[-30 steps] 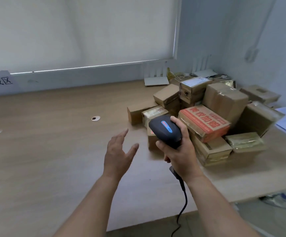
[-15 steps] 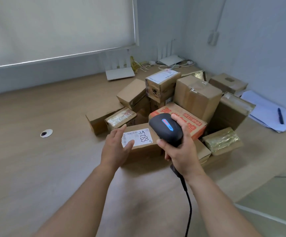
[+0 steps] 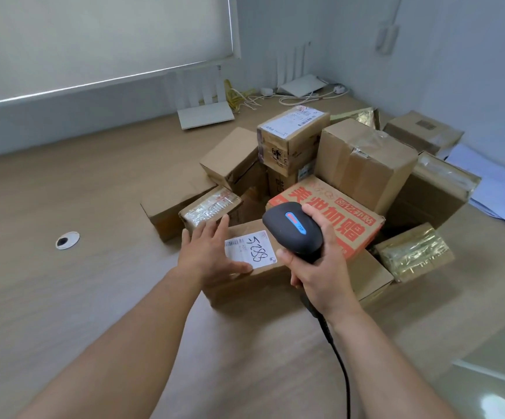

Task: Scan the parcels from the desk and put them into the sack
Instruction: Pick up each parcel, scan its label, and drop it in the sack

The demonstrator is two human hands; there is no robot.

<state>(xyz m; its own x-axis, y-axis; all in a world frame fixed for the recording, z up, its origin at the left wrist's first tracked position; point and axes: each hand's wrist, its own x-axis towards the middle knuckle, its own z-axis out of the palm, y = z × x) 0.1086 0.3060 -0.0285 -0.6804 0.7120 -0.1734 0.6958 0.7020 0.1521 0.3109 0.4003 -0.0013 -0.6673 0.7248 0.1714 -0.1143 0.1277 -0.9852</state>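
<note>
Scanner [image 3: 293,229] in right hand [image 3: 317,267], left hand [image 3: 207,255] flat on labelled parcel [image 3: 245,276]

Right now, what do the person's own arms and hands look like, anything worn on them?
Both forearms are bare as far as the picture shows, with no sleeves in view. The left hand and right hand wear no gloves, and no rings, watch or wristband show. There are no markings on either arm.

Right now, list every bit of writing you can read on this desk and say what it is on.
"5288", handwritten: white label on the front parcel.
Large red Chinese characters: top of the orange box, upside down from here, not surely readable.
Shipping label on the top parcel: too small.
Barcode print on the white label: too small.
</note>
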